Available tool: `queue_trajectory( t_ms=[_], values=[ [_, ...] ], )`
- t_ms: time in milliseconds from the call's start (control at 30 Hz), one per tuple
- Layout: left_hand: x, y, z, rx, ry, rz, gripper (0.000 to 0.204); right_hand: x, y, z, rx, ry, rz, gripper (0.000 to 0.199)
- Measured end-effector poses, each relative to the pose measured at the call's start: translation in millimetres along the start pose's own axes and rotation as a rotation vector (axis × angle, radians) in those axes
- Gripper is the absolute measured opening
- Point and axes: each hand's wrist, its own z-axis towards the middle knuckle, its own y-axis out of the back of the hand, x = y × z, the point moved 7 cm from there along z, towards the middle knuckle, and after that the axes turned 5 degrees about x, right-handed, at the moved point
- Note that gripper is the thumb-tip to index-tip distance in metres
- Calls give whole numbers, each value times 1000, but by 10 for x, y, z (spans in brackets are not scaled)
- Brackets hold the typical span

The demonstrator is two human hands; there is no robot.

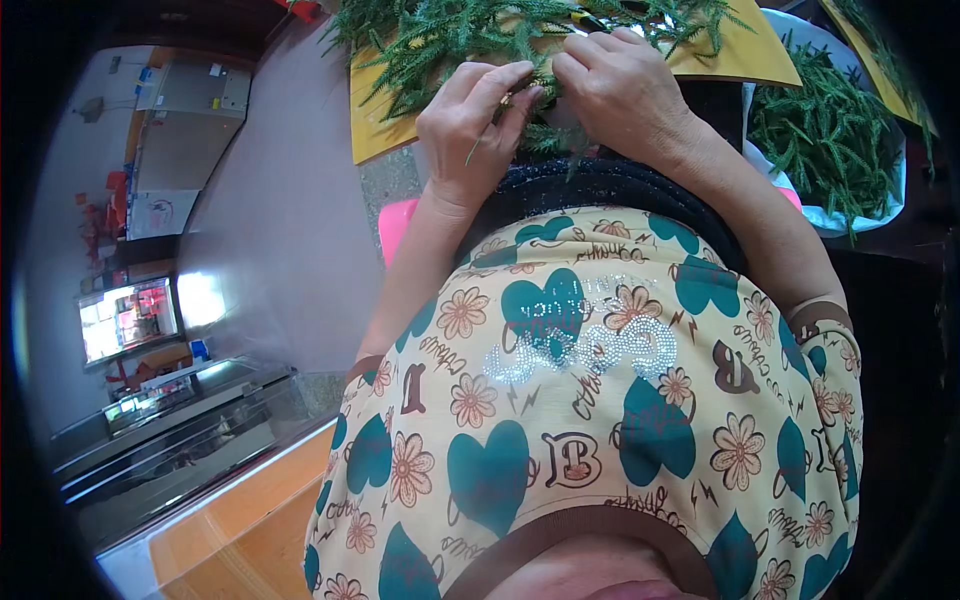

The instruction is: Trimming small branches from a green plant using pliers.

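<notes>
Close to the near edge of a yellow board (735,62), my left hand (470,125) pinches a green artificial pine sprig (541,92) between thumb and fingers. My right hand (625,98) is closed just beside it, with its fingers curled in at the same sprig; exactly what it grips is hidden. A thin green strand hangs below my left hand. More green pine branches (440,55) lie heaped across the board beyond my hands. A tool with yellow and black handles (588,20), partly covered, lies just past my right hand.
To the right, a white bag (903,185) holds a pile of green sprigs (820,135). Another yellow board edge (880,60) shows at the far right. Something pink (397,232), like a seat, sticks out beside my lap. An orange wooden surface (240,530) is at the lower left.
</notes>
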Motion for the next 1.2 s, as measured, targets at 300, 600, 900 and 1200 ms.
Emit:
queue_trajectory(
  t_ms=[300, 600, 900, 1200],
  values=[
    [-85, 26, 67, -37, -176, 120, 19, 79, 59, 22, -54, 61, -30, 18],
    [371, -232, -82, 340, 403, -621, 13, 66, 81, 0, -65, 183, 102, 15],
    [334, -408, -316, 722, 621, -1328, 17, -106, -348, -88, 494, -34, 1173, 15],
    [-49, -546, -241, 438, 420, -2359, 21, -203, -255, -24, 121, -74, 1067, 16]
  ],
)
